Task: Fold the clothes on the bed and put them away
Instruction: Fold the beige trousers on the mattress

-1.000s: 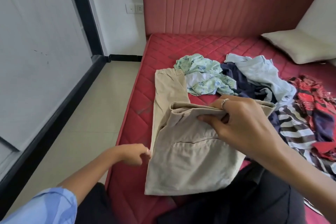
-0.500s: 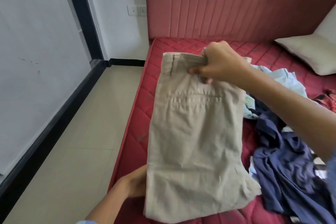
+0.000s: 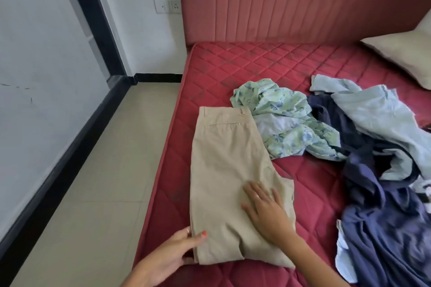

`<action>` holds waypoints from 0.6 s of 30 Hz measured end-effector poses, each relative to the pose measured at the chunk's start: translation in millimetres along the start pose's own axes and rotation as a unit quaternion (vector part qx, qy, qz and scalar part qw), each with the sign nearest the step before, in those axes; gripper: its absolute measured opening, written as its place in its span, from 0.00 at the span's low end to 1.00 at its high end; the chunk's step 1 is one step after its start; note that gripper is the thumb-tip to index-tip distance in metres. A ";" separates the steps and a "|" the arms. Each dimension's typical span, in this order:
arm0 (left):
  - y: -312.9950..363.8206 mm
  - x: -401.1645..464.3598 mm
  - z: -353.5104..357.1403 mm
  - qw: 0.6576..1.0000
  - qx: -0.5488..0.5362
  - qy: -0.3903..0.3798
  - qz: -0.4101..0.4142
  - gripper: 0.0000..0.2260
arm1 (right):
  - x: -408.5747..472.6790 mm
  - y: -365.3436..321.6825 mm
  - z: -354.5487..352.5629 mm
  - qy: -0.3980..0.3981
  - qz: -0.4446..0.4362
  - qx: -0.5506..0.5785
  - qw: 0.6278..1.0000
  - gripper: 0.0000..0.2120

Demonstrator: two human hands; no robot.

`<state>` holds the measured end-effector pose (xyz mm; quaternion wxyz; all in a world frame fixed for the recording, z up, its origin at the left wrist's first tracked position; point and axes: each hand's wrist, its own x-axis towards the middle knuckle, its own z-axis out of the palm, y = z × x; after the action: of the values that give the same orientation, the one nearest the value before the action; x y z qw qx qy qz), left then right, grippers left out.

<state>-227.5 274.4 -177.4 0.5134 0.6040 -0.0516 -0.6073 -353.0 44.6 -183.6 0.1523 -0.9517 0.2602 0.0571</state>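
Now the folded beige trousers (image 3: 231, 182) lie flat along the left edge of the red mattress (image 3: 268, 65), lower centre of the frame, waistband toward the headboard (image 3: 303, 0). At their lower left corner the left hand (image 3: 172, 256) pinches the fold, thumb on top. Lower centre, the right hand (image 3: 268, 212) presses down on them, fingers straight and spread. A heap of unfolded clothes (image 3: 349, 147) fills the right side, and a pillow (image 3: 405, 58) sits at the upper right.
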 end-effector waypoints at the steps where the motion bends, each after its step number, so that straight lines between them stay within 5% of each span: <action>1: -4.2 -2.4 5.1 1.000 0.022 0.006 0.013 0.33 | -20.1 6.8 10.6 0.037 0.004 0.004 0.999 0.42; 3: -11.0 -5.0 14.6 0.990 0.124 0.040 0.052 0.35 | -47.5 16.1 24.4 0.114 0.030 0.027 0.993 0.33; 8: -26.0 -14.0 39.8 0.949 0.217 0.188 0.129 0.09 | -86.8 11.9 26.7 0.136 0.249 0.270 0.920 0.38; 10: -24.0 -22.3 49.3 0.925 0.254 0.233 0.161 0.03 | -86.1 10.3 15.9 0.124 0.268 0.322 0.899 0.30; 14: -10.8 -44.8 60.3 0.900 0.294 0.263 0.184 0.10 | -88.2 5.0 -2.7 0.115 0.287 0.483 0.819 0.13; 18: -16.5 -67.8 57.6 0.916 0.289 0.246 0.133 0.11 | -107.8 5.9 -1.1 0.058 0.288 0.589 0.753 0.20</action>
<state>-299.5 296.5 -127.3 0.3895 0.8436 -0.1769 -0.3245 -448.4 90.9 -163.8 0.6434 -0.5556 0.5124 -0.1218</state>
